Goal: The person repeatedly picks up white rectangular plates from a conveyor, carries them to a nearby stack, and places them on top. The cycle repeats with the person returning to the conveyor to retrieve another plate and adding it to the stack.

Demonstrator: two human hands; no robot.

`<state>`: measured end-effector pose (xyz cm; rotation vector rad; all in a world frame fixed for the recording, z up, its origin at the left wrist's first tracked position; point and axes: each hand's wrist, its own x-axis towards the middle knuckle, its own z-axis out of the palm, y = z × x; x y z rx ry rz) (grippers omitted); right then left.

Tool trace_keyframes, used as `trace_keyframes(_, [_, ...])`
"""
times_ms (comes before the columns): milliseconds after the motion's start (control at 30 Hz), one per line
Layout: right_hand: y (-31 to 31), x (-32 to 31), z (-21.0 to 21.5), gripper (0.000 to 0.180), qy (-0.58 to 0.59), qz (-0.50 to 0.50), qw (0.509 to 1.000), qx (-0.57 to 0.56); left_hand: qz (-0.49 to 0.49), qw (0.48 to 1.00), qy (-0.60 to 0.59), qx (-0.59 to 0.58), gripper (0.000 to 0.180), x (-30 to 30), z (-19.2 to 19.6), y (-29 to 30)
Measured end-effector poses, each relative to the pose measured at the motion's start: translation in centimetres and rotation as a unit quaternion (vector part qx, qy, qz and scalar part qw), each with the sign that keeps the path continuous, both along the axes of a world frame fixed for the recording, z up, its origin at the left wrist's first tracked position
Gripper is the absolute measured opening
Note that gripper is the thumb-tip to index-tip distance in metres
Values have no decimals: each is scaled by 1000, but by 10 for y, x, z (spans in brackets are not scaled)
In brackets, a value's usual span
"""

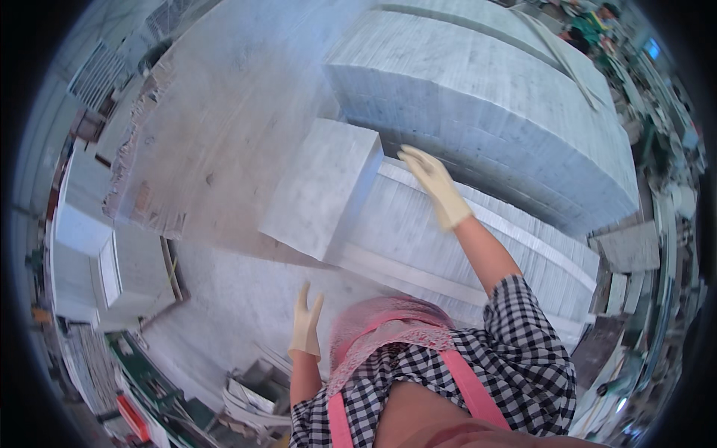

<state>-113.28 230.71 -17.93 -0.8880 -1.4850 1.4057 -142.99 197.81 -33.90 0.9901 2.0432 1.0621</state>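
Both my hands wear cream rubber gloves. My right hand [435, 187] reaches over a row of thin grey-white sheets [455, 231] standing on edge, crossed by pale straps [553, 257]. Its fingers are stretched out and slightly blurred, near the strap on the far side; I cannot tell whether they touch it. A squared light-grey block [321, 187] stands at the left end of the row. My left hand [306, 326] is held low on the near side, its fingers spread with nothing between them.
A larger stack of grey-white sheets [478, 112] lies behind the row. A worn brown board [224, 142] with ragged edges spreads to the left. Pale boxes [138, 261] stand at far left. At top right is another person [594, 26] in green.
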Motion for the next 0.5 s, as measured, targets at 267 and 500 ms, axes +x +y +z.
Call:
trace_keyframes(267, [-247, 162, -45, 38, 43, -357, 918, -167, 94, 956, -118, -253, 29, -47, -138, -104])
trace_keyframes(500, [-369, 164, -98, 34, -223, -450, 835, -226, -90, 942, -56, -319, 28, -58, -160, -26])
